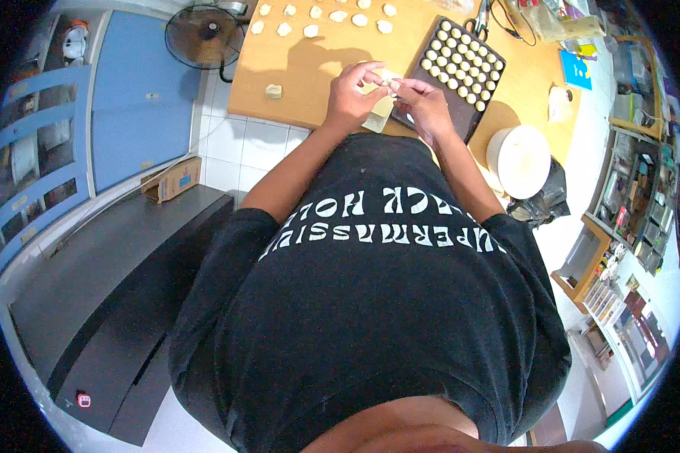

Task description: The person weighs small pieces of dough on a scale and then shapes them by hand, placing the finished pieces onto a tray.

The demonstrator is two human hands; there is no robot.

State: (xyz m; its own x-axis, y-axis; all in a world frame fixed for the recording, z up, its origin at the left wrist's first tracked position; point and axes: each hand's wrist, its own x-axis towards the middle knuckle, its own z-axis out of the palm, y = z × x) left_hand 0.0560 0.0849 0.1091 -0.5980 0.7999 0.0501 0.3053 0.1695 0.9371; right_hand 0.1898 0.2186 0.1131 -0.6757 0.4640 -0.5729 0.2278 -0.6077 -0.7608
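My left hand [349, 97] and my right hand [429, 109] meet over the table's near edge. Their fingertips pinch a small piece of pale dough [389, 83], partly hidden by the fingers. Below them lies a pale, flat rectangular thing [378, 119], mostly covered. Just right of my hands, a dark baking tray [468, 121] carries rows of round dough balls [461, 64]. Farther off to the left, several flattened dough pieces [338, 16] are spread over the wooden table [279, 64]. One lump of dough [273, 91] sits apart, left of my left hand.
A white round tub [520, 161] stands right of the tray, beside a black plastic bag [545, 198]. Scissors [476, 29] and a cable lie behind the tray. At the table's left are a fan [204, 36] and blue cabinet doors [147, 98]; a cardboard box [175, 181] rests lower down.
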